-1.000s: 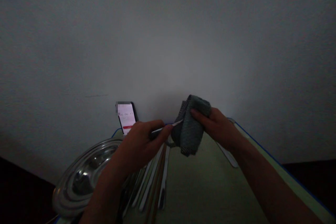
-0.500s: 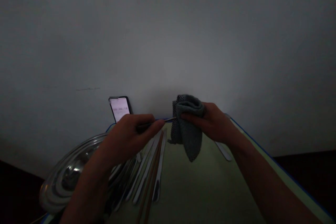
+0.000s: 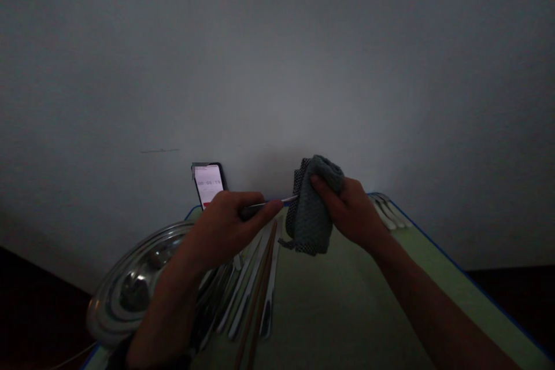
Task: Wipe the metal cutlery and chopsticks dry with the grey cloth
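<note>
My left hand [image 3: 236,222] is closed round the dark handle of a slim metal piece of cutlery [image 3: 288,199]. Its far end is hidden inside a folded grey-green cloth [image 3: 315,214] with a checked dark edge, so I cannot tell its kind. My right hand [image 3: 353,205] grips that cloth around the cutlery's end, thumb on the near face. Both hands are raised above the green table top [image 3: 342,300]. Beneath my left hand lie several long metal utensils [image 3: 249,295] and a pair of brown chopsticks [image 3: 260,300].
A shiny steel basin [image 3: 125,289] stands at the left, partly behind my left forearm. A phone [image 3: 208,182] showing a timer leans against the pale wall [image 3: 277,69]. Several pieces of cutlery [image 3: 390,214] lie by the table's back right corner.
The cloth has been turned and refolded around the cutlery's end, with my right hand shifting along with it. My left hand keeps its hold. More cutlery shows at the back right.
</note>
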`<control>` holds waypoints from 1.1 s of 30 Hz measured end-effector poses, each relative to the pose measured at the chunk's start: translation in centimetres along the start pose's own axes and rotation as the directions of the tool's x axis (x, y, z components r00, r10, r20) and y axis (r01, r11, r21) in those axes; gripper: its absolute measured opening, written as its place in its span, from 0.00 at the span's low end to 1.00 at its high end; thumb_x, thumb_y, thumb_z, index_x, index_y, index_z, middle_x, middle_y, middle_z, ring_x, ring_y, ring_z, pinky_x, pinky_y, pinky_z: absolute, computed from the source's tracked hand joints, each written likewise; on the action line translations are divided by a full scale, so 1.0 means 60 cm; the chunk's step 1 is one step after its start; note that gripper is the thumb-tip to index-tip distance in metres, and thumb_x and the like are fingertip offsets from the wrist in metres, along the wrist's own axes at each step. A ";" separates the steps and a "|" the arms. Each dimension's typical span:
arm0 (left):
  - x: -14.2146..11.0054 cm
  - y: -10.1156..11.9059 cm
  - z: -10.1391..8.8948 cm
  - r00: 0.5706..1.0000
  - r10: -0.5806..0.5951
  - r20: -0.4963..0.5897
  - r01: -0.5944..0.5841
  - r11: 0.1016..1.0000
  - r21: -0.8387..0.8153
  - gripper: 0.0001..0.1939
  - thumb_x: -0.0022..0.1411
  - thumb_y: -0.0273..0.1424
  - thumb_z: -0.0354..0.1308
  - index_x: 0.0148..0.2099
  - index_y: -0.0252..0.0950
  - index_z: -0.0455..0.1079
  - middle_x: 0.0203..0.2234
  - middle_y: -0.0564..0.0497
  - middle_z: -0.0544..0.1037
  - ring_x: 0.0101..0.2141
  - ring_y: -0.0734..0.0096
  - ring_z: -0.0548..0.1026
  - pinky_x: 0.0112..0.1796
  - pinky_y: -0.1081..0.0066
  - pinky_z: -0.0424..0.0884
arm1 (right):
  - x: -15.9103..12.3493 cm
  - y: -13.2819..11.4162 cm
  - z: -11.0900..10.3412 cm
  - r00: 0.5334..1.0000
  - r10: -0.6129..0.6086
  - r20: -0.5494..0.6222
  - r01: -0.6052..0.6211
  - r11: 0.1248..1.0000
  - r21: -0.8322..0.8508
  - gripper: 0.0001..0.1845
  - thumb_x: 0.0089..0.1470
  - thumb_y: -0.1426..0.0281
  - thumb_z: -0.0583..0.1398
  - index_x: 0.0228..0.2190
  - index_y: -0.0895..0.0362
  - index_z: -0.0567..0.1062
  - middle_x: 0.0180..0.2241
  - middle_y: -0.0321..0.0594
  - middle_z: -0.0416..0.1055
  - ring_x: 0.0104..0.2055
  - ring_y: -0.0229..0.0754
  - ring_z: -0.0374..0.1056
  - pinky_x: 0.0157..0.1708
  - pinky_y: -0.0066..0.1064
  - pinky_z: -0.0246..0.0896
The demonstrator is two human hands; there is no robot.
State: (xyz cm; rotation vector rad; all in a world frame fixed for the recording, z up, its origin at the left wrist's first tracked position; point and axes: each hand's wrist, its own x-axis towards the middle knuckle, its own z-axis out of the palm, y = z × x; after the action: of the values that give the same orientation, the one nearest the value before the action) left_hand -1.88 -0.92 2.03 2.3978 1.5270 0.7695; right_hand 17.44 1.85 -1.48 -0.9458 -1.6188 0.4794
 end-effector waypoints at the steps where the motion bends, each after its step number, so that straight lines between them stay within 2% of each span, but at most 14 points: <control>1: 0.001 0.002 0.004 1.000 0.019 0.013 -0.018 1.000 -0.025 0.22 0.60 0.43 0.48 0.20 0.34 0.61 0.13 0.60 0.54 0.16 0.80 0.55 0.19 0.77 0.50 | 0.000 0.000 0.001 0.999 0.019 -0.045 -0.019 1.000 -0.010 0.18 0.53 0.59 0.55 0.21 0.59 0.72 0.20 0.35 0.67 0.23 0.36 0.59 0.26 0.29 0.55; 5: 0.002 0.014 0.024 0.995 0.085 0.056 -0.078 0.990 -0.117 0.19 0.64 0.39 0.45 0.25 0.34 0.63 0.15 0.60 0.58 0.17 0.81 0.57 0.19 0.78 0.51 | -0.001 -0.001 0.007 0.958 0.147 -0.247 -0.162 0.986 -0.038 0.22 0.53 0.55 0.53 0.18 0.59 0.68 0.18 0.35 0.64 0.21 0.36 0.57 0.20 0.28 0.52; 7: 0.002 0.017 0.030 0.994 0.099 0.055 -0.091 0.988 -0.126 0.20 0.65 0.39 0.44 0.25 0.34 0.63 0.15 0.60 0.59 0.18 0.81 0.58 0.20 0.78 0.51 | -0.001 -0.002 0.004 0.951 0.171 -0.257 -0.191 0.980 -0.056 0.22 0.53 0.55 0.53 0.18 0.59 0.68 0.18 0.36 0.64 0.21 0.36 0.58 0.20 0.28 0.52; 9: 0.002 0.015 0.030 0.994 0.098 0.045 -0.093 0.989 -0.113 0.20 0.65 0.38 0.44 0.25 0.33 0.64 0.16 0.60 0.59 0.18 0.81 0.58 0.20 0.78 0.51 | 0.001 -0.003 -0.004 0.976 0.145 -0.161 -0.159 0.984 -0.082 0.21 0.53 0.55 0.53 0.20 0.59 0.69 0.20 0.37 0.67 0.23 0.38 0.61 0.22 0.29 0.55; 11: 0.002 0.010 0.023 0.995 0.089 0.040 -0.086 0.992 -0.090 0.20 0.65 0.38 0.45 0.25 0.33 0.65 0.15 0.60 0.58 0.18 0.81 0.56 0.20 0.78 0.50 | 0.004 -0.005 -0.015 0.995 0.101 0.009 -0.099 0.990 -0.101 0.18 0.52 0.58 0.54 0.24 0.59 0.72 0.23 0.37 0.70 0.26 0.39 0.64 0.26 0.30 0.58; 14: 0.001 0.002 0.010 0.997 0.066 0.039 -0.063 0.995 -0.071 0.20 0.63 0.39 0.47 0.24 0.33 0.65 0.14 0.61 0.54 0.17 0.82 0.54 0.19 0.78 0.49 | 0.007 -0.011 -0.027 0.971 0.057 0.232 -0.030 0.992 -0.120 0.14 0.52 0.61 0.56 0.28 0.59 0.74 0.25 0.37 0.72 0.29 0.40 0.67 0.29 0.29 0.60; 16: 0.001 -0.002 0.007 0.998 0.049 0.045 -0.046 0.996 -0.075 0.22 0.63 0.41 0.47 0.22 0.33 0.64 0.14 0.61 0.53 0.16 0.82 0.53 0.18 0.78 0.48 | 0.008 -0.013 -0.031 0.958 0.042 0.285 -0.005 0.992 -0.127 0.13 0.52 0.62 0.56 0.28 0.59 0.75 0.26 0.36 0.72 0.30 0.39 0.67 0.29 0.29 0.61; 21: 0.004 0.002 0.015 1.000 0.024 0.015 -0.023 0.998 -0.055 0.22 0.62 0.42 0.47 0.20 0.33 0.62 0.14 0.60 0.54 0.16 0.81 0.54 0.18 0.78 0.49 | 0.008 -0.013 -0.031 0.979 0.012 0.202 0.013 0.992 -0.123 0.15 0.52 0.61 0.57 0.32 0.59 0.76 0.28 0.37 0.74 0.31 0.39 0.69 0.31 0.29 0.62; 28: 0.009 0.007 0.019 0.998 0.033 -0.058 -0.034 0.999 -0.032 0.20 0.60 0.38 0.47 0.19 0.34 0.58 0.13 0.60 0.52 0.16 0.81 0.53 0.19 0.77 0.49 | 0.003 -0.011 -0.015 0.999 -0.052 -0.014 0.049 0.987 -0.153 0.18 0.53 0.60 0.56 0.38 0.59 0.76 0.31 0.39 0.76 0.33 0.41 0.70 0.33 0.31 0.63; 30: 0.008 0.008 0.019 0.997 0.043 -0.069 -0.045 0.999 -0.030 0.19 0.59 0.37 0.47 0.18 0.34 0.56 0.13 0.60 0.51 0.16 0.81 0.53 0.19 0.77 0.48 | 0.003 -0.009 -0.013 0.997 -0.065 -0.027 0.059 0.980 -0.193 0.19 0.53 0.59 0.56 0.40 0.59 0.76 0.32 0.40 0.76 0.33 0.42 0.70 0.33 0.31 0.63; 33: 0.008 0.010 0.021 0.998 0.049 -0.051 -0.051 0.998 -0.029 0.18 0.59 0.35 0.47 0.18 0.34 0.57 0.13 0.61 0.51 0.16 0.82 0.53 0.19 0.77 0.48 | 0.004 -0.005 -0.017 0.999 -0.033 0.027 0.039 0.967 -0.252 0.19 0.53 0.58 0.55 0.37 0.59 0.77 0.29 0.40 0.75 0.30 0.42 0.70 0.31 0.31 0.62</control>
State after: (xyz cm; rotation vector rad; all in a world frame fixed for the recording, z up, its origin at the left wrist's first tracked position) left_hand -0.60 -0.61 1.39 2.4204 1.4674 0.8630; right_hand 18.33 1.71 -0.83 -1.1006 -1.7428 0.2628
